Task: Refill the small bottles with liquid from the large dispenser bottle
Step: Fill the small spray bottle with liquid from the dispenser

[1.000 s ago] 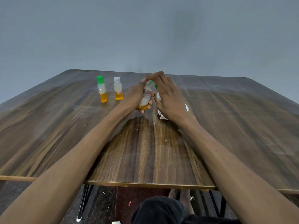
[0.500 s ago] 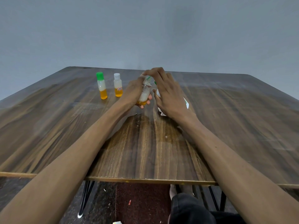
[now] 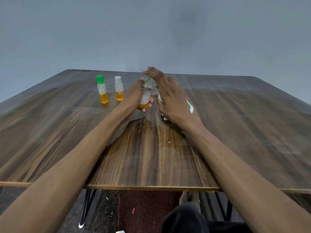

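The left hand [image 3: 134, 95] grips a small clear bottle [image 3: 146, 96], uncapped, upright with its neck up and tilted slightly right, holding a little orange liquid under pale foam. The right hand [image 3: 170, 96], fingers straight, presses the top of the large dispenser bottle [image 3: 189, 106], which is mostly hidden behind it, its green spout [image 3: 148, 79] pointing at that neck. Two capped small bottles, green-capped [image 3: 102, 89] and white-capped [image 3: 119, 88], stand upright to the left on the wooden table [image 3: 235, 123], each about a third full of orange liquid.

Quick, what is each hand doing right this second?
Left hand: closed round a small bottle, holding it upright.
Right hand: fingers straight, reaching over the bottle's mouth; whether it holds anything cannot be told.
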